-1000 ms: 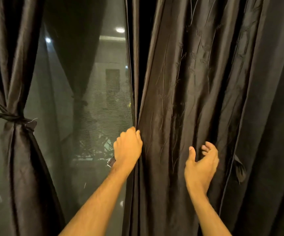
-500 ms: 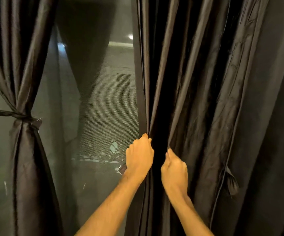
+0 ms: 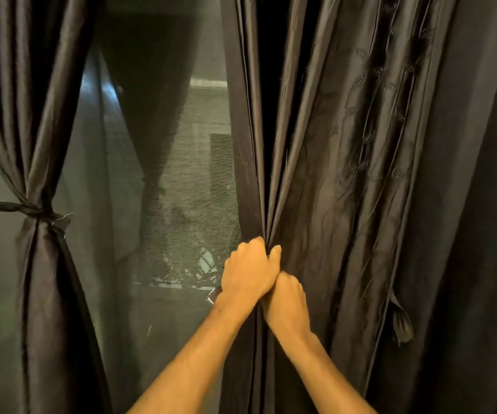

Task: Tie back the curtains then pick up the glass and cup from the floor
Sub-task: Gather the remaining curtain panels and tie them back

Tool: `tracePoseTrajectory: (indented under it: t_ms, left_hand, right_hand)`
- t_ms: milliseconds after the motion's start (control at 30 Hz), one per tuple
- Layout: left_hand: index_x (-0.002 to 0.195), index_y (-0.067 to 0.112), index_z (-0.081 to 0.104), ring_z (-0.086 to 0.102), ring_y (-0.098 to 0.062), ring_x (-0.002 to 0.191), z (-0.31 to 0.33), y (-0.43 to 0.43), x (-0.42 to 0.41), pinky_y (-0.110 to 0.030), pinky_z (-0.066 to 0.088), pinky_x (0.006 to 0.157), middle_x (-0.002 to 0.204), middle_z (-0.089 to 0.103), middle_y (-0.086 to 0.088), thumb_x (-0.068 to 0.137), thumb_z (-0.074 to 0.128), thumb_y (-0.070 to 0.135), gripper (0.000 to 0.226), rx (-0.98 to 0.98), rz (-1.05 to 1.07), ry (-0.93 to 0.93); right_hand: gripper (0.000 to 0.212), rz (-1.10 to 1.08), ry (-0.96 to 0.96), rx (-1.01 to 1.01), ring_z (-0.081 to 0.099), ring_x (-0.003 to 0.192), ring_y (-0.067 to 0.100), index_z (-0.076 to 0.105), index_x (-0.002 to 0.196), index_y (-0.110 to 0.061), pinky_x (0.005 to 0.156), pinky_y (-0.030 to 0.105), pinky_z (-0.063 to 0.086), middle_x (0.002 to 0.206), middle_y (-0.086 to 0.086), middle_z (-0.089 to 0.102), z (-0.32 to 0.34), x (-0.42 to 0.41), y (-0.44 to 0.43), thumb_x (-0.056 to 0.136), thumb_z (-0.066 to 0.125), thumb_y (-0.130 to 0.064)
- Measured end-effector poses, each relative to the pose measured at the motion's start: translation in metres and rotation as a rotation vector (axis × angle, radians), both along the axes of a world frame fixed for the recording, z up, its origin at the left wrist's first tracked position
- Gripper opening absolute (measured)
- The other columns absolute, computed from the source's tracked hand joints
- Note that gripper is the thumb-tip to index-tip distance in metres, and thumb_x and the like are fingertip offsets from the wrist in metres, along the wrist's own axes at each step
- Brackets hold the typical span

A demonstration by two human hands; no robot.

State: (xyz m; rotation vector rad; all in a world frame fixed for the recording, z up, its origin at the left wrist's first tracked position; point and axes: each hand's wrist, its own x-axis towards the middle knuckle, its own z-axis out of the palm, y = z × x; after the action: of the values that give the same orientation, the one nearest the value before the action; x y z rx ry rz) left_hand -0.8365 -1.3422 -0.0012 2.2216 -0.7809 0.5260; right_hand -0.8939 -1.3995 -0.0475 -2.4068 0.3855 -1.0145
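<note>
The dark right curtain (image 3: 345, 174) hangs loose, its folds bunched at waist height. My left hand (image 3: 248, 270) grips the bunched left edge of it. My right hand (image 3: 286, 303) grips the same folds just below and to the right, pressed against the left hand. A strip of dark cloth (image 3: 214, 294) sticks out beneath my left hand. The left curtain (image 3: 32, 115) is gathered and bound by a dark tie-back (image 3: 26, 208). No glass or cup is in view.
Between the curtains is a dark window pane (image 3: 166, 174) with a mesh screen and reflections. A loose fabric flap (image 3: 401, 321) hangs from the right curtain's outer edge. The floor is out of view.
My right hand swept left across the right curtain, gathered its folds and closed on them beside my left hand. The camera view shifted a little to the left and up.
</note>
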Motion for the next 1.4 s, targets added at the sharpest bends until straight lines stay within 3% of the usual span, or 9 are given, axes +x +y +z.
tracePoseTrajectory:
  t_ms: [167,267,367,433,667,800,900,1100,1400]
  left_hand:
    - [0.083,0.015,0.048,0.061,-0.038,0.091,-0.008,-0.006,0.004,-0.036,0.033,0.065,0.094,0.064,-0.015,0.097,0.042,0.033,0.023,-0.013,0.093,-0.121]
    - [0.082,0.017,0.047,0.062,-0.038,0.09,-0.007,-0.01,0.004,-0.038,0.038,0.066,0.094,0.064,-0.015,0.096,0.043,0.032,0.021,-0.022,0.108,-0.126]
    - [0.086,0.014,0.052,0.062,-0.039,0.09,-0.007,-0.012,0.007,-0.038,0.04,0.067,0.094,0.065,-0.015,0.095,0.044,0.032,0.022,-0.023,0.129,-0.138]
    - [0.085,0.014,0.051,0.062,-0.038,0.088,-0.008,-0.015,0.008,-0.037,0.039,0.066,0.092,0.065,-0.015,0.096,0.044,0.032,0.022,-0.024,0.131,-0.142]
    - [0.078,0.018,0.041,0.063,-0.036,0.082,-0.01,-0.016,0.008,-0.035,0.036,0.061,0.086,0.066,-0.014,0.096,0.045,0.031,0.022,-0.062,0.133,-0.155]
    - [0.077,0.019,0.039,0.063,-0.036,0.08,-0.011,-0.013,0.007,-0.034,0.034,0.059,0.084,0.066,-0.012,0.096,0.044,0.032,0.024,-0.067,0.141,-0.161]
    - [0.077,0.018,0.039,0.063,-0.035,0.079,-0.011,-0.009,0.005,-0.034,0.033,0.058,0.082,0.067,-0.012,0.097,0.044,0.032,0.025,-0.067,0.136,-0.163]
    - [0.077,0.018,0.038,0.062,-0.034,0.079,-0.011,-0.003,0.004,-0.034,0.032,0.06,0.083,0.066,-0.01,0.098,0.041,0.033,0.026,-0.058,0.15,-0.15]
    - [0.097,0.012,0.052,0.063,-0.037,0.091,-0.012,-0.011,-0.002,-0.039,0.039,0.065,0.094,0.066,-0.015,0.1,0.038,0.033,0.026,-0.033,0.172,-0.137]
  right_hand:
    - [0.037,0.122,0.061,-0.067,0.065,0.099,0.033,0.063,0.12,-0.017,0.078,0.041,0.053,0.105,0.01,0.072,0.009,-0.01,-0.024,0.09,0.045,-0.005]
    - [0.039,0.121,0.074,-0.15,0.064,0.107,0.022,0.059,0.13,-0.029,0.087,0.038,0.053,0.118,-0.001,0.07,0.009,-0.018,-0.043,0.094,0.05,-0.02]
    - [0.017,-0.071,-0.208,-0.112,0.066,0.086,0.016,0.069,0.1,-0.022,0.073,0.03,0.052,0.093,-0.005,0.069,-0.003,-0.025,-0.055,0.092,0.062,-0.034]
    - [0.012,-0.247,-0.362,-0.046,0.058,0.082,0.016,0.059,0.088,-0.021,0.067,0.029,0.045,0.084,-0.007,0.057,-0.011,-0.031,-0.064,0.089,0.066,-0.03]
    - [0.067,-0.726,-0.373,0.044,0.043,0.118,0.037,0.045,0.124,-0.009,0.096,0.052,0.042,0.13,0.018,0.043,-0.026,-0.046,-0.085,0.072,0.081,-0.029]
    - [0.078,-0.664,-0.33,0.183,0.043,0.127,0.038,0.036,0.139,-0.006,0.104,0.05,0.037,0.137,0.021,0.048,-0.024,-0.043,-0.09,0.079,0.078,-0.03]
    - [0.067,-0.606,-0.334,0.265,0.053,0.119,0.036,0.033,0.14,-0.006,0.097,0.047,0.042,0.13,0.016,0.059,-0.018,-0.035,-0.092,0.087,0.07,-0.024]
    - [0.037,-0.549,-0.242,0.345,0.061,0.108,0.04,0.053,0.136,-0.012,0.088,0.044,0.048,0.117,0.02,0.066,-0.01,-0.024,-0.087,0.099,0.049,-0.016]
    - [0.025,-0.168,-0.315,0.332,0.058,0.119,0.02,0.07,0.117,-0.009,0.097,0.021,0.04,0.125,0.006,0.066,-0.013,-0.004,-0.043,0.095,0.061,-0.013]
